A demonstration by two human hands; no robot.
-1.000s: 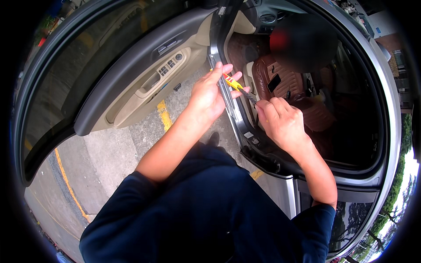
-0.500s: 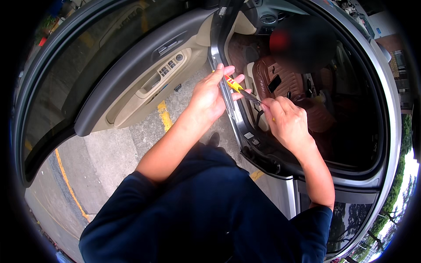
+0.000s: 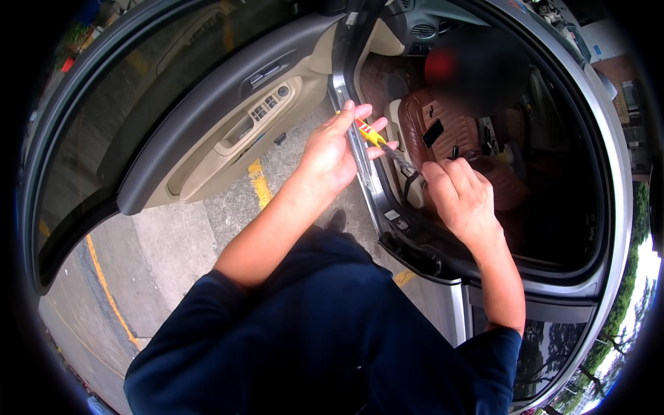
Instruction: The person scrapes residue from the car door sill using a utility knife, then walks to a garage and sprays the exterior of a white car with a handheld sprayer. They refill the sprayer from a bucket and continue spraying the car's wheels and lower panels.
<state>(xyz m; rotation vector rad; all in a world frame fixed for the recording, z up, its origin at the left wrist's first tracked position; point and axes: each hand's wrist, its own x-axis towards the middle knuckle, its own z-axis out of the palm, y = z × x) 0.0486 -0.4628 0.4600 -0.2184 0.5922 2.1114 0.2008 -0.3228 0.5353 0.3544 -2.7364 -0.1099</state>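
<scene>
My left hand (image 3: 328, 149) is palm up in front of the car's door opening, with a slim yellow-and-red piece (image 3: 371, 133) under its thumb and across its spread fingers. From that piece a dark grey, thin strip (image 3: 395, 158) runs down to the right; its exact kind I cannot make out. My right hand (image 3: 460, 197) is closed in a pinch around the strip's other end, which the fingers hide. Beyond the hands lies a brown leather seat (image 3: 415, 114) with a black phone-like object (image 3: 433, 133) on it.
To the left the car door (image 3: 228, 131) stands wide, with window switches on its beige panel. The metal door sill (image 3: 366, 180) passes below my hands. A blurred dark round shape (image 3: 477, 69) covers part of the cabin. Concrete ground (image 3: 176, 238) has yellow lines.
My right hand has shifted slightly to the right and away from the left, and more of the dark strip shows between them. The left hand has barely moved.
</scene>
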